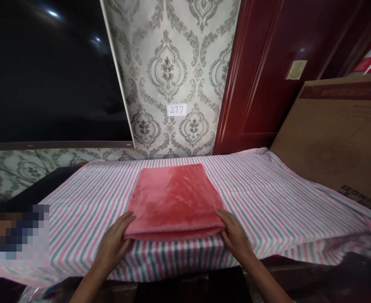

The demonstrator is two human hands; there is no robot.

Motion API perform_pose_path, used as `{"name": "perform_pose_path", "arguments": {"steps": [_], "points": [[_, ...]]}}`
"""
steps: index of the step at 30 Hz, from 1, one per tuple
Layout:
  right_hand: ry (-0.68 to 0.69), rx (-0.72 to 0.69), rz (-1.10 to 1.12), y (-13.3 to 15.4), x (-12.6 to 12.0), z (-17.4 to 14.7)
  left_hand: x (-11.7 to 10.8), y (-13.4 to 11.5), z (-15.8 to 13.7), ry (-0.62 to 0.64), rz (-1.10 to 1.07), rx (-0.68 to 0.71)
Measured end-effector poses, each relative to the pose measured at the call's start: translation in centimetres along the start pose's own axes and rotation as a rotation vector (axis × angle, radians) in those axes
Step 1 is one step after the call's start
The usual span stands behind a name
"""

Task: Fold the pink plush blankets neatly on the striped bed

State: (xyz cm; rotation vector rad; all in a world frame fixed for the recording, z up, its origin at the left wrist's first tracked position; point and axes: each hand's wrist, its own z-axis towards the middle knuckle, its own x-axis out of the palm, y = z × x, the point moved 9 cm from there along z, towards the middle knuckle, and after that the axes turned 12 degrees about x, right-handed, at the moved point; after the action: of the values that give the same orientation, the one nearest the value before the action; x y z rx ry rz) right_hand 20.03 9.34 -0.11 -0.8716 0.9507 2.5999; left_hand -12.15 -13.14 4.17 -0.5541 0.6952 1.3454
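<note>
A coral-pink plush cushion cover point(176, 195) lies flat on a striped cloth point(255, 202) in pink, grey and white. Its near edge shows two layers, slightly parted, with a dark gap between them. My left hand point(116, 240) grips the near left corner, fingers on top and thumb low at the edge. At the near right corner, my right hand point(235, 235) holds the cover the same way. The pile looks darker on the right part of the cover than on the left.
A large cardboard box point(337, 139) stands at the right. Behind are a dark television screen point(53, 75), patterned wallpaper point(166, 67) with a paper label point(176, 110) reading 277, and a dark red door panel point(261, 84). A pixelated patch covers the left edge.
</note>
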Motion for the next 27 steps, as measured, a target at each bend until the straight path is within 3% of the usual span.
{"name": "perform_pose_path", "arguments": {"steps": [3, 7, 11, 15, 19, 23, 25, 27], "points": [[-0.028, 0.001, 0.032, 0.5, -1.5, 1.9, -2.4, 0.3, 2.3, -0.054, -0.008, 0.022], [-0.076, 0.004, 0.056, 2.3, -5.1, 5.8, -6.5, 1.5, 6.8, -0.149, -0.058, -0.115], [-0.236, 0.07, 0.106, 4.7, -11.1, 10.0, -11.1, 1.9, 12.0, -0.298, -0.2, -0.2], [-0.447, 0.052, 0.168, 8.6, -17.6, 13.3, -15.6, 1.9, 16.6, -0.468, -0.292, -0.27], [-0.553, 0.046, 0.231, 11.1, -21.9, 16.3, -17.5, 2.5, 20.5, -0.553, -0.508, -0.347], [-0.454, 0.158, 0.373, 9.0, -22.1, 20.7, -15.6, 4.9, 22.5, -0.505, -0.806, -0.583], [-0.329, 0.28, 0.483, 6.1, -19.7, 23.4, -13.6, 5.9, 23.4, -0.404, -0.888, -0.609], [-0.192, 0.432, 0.57, 2.6, -15.6, 25.6, -11.2, 7.4, 24.1, -0.358, -0.893, -0.575]]}}
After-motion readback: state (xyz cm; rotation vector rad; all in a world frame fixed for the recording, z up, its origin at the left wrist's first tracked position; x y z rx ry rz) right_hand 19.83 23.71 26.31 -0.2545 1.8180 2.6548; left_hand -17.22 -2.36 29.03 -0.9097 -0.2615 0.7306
